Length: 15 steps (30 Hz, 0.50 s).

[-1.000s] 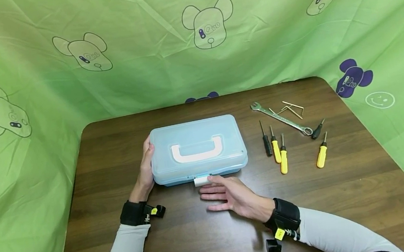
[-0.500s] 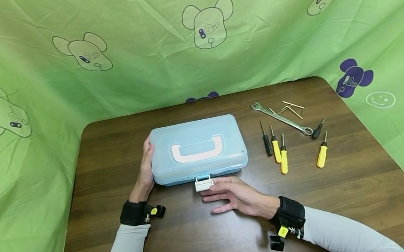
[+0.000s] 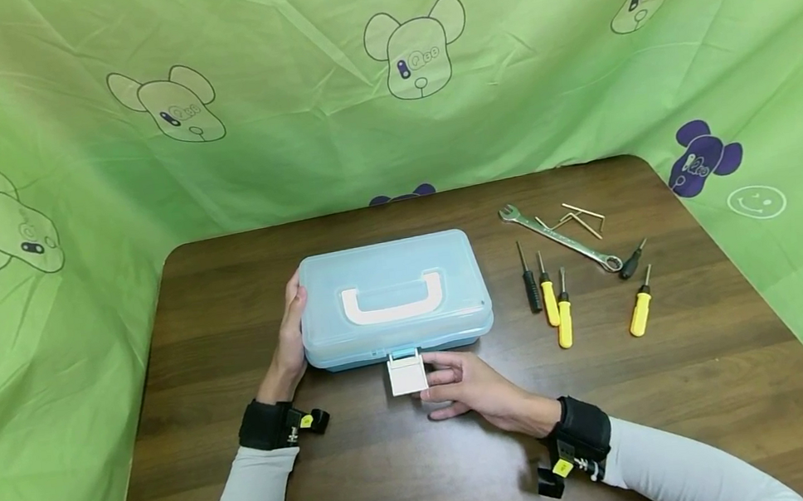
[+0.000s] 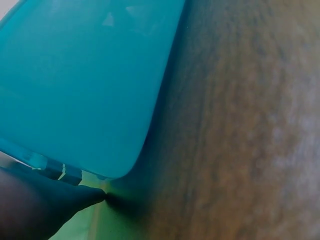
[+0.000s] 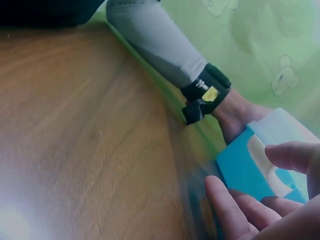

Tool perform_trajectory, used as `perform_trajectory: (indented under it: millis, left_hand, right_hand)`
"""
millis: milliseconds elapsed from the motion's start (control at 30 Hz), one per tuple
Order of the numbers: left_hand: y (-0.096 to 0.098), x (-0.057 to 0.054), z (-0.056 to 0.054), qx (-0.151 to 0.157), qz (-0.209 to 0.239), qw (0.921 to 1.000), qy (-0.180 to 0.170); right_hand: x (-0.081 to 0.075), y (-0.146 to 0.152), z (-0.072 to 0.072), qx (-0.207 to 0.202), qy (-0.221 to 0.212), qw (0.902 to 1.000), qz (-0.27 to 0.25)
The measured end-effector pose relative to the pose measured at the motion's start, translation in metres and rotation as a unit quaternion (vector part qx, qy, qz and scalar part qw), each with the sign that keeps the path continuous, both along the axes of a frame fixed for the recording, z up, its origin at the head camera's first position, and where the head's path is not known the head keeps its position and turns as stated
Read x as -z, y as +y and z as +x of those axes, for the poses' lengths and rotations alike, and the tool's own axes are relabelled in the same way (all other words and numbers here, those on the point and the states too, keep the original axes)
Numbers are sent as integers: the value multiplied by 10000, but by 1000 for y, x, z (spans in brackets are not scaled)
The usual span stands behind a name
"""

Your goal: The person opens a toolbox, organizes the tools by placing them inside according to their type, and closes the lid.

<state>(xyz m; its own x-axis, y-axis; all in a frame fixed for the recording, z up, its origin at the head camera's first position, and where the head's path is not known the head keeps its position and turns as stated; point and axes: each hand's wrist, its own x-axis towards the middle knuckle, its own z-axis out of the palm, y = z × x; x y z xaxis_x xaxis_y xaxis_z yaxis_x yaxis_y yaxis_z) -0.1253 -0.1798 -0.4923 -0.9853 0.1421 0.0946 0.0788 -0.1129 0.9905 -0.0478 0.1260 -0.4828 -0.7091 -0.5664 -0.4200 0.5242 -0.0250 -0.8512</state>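
Observation:
A light blue translucent plastic toolbox (image 3: 392, 285) with a white handle (image 3: 394, 311) sits with its lid down on the table. My left hand (image 3: 287, 331) rests against the toolbox's left end; most of its fingers are partly hidden, and the left wrist view shows one near the corner. From the toolbox's front hangs a white latch (image 3: 407, 373), its flap swung outward. Beside the latch's right edge, my right hand (image 3: 482, 391) has its thumb at the lower corner, with the other fingers loosely extended. In the right wrist view, that thumb (image 5: 290, 155) overlaps the latch.
On the right lie a combination wrench (image 3: 561, 237), gold hex keys (image 3: 578, 219), a black screwdriver (image 3: 531, 289), a short black screwdriver (image 3: 630, 262) and several yellow-handled ones, including one screwdriver (image 3: 640, 311) farther right. Green cloth (image 3: 300, 162) hangs around the wooden table (image 3: 226, 289).
The white latch has swung out and down from the toolbox's front. My right thumb has moved down with it. My left hand and the toolbox have stayed in place.

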Motion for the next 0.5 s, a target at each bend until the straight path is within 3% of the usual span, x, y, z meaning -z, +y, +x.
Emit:
perform_trajectory:
  millis: [333, 400, 500]
  left_hand:
    - [0, 1, 0, -41, 19, 10000, -20]
    - [0, 1, 0, -38, 15, 10000, -24]
    - [1, 0, 0, -40, 31, 10000, -19]
  right_hand:
    - [-1, 11, 3, -163, 1043, 9928, 565]
    - [-1, 17, 3, -318, 1469, 9856, 781]
    - [-5, 28, 1, -596, 2365, 9620, 1225]
